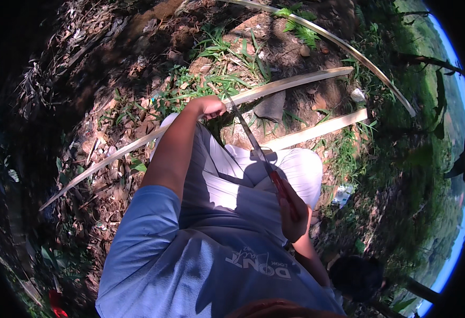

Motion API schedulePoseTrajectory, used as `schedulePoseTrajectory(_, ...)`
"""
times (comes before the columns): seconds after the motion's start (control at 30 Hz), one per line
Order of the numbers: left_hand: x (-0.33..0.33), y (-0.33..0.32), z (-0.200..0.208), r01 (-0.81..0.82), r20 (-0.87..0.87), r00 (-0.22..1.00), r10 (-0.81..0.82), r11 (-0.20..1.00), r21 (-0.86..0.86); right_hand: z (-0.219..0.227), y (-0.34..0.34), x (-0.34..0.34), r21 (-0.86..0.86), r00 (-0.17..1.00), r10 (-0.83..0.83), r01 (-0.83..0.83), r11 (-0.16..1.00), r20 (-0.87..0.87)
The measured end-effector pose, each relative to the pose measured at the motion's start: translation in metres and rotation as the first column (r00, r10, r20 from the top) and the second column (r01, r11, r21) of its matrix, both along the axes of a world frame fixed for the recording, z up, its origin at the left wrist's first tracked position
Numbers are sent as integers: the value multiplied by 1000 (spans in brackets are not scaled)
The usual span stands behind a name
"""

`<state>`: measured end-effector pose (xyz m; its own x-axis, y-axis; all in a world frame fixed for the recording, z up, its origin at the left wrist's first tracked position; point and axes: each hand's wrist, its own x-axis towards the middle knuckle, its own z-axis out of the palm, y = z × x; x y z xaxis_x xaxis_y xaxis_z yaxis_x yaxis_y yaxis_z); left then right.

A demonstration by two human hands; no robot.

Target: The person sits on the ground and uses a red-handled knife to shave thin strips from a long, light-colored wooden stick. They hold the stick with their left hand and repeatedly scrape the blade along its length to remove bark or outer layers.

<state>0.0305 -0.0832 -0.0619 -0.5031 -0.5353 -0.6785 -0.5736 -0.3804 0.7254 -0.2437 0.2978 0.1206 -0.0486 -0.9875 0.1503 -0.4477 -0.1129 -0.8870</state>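
Across my legs runs a long, pale split-wood strip (280, 84), one end low at the left and the other at the upper right. My left hand (211, 107) is closed around it near its middle. In my right hand (294, 216), at my right thigh, is the red handle of a long knife (254, 142). Its narrow dark blade points up and to the left, and the tip part crosses the strip just right of my left hand. Whether the edge touches the wood I cannot tell.
Another pale strip (320, 129) lies beyond my right knee, and a curved one (349, 49) arcs farther off. Between them sit a flat grey stone (270, 107) and grass. Dry leaves cover the left side. A small whitish wrapper (342, 194) lies right of my knee.
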Motion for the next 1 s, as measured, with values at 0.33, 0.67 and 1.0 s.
schedulePoseTrajectory(0.33, -44, 73, 62, 276, 593, 781, 195, 744, -608, -48, -90, 29, 164, 983, -120, 97, 982, 138)
schedulePoseTrajectory(0.67, -47, 85, 23, 258, 480, 801, 357, 517, -816, -105, -260, 104, -89, 975, -140, 157, 984, 174)
schedulePoseTrajectory(1.0, -14, 32, 24, 285, 425, 905, -29, 783, -553, -99, -179, 72, -89, 970, -38, 61, 994, 239)
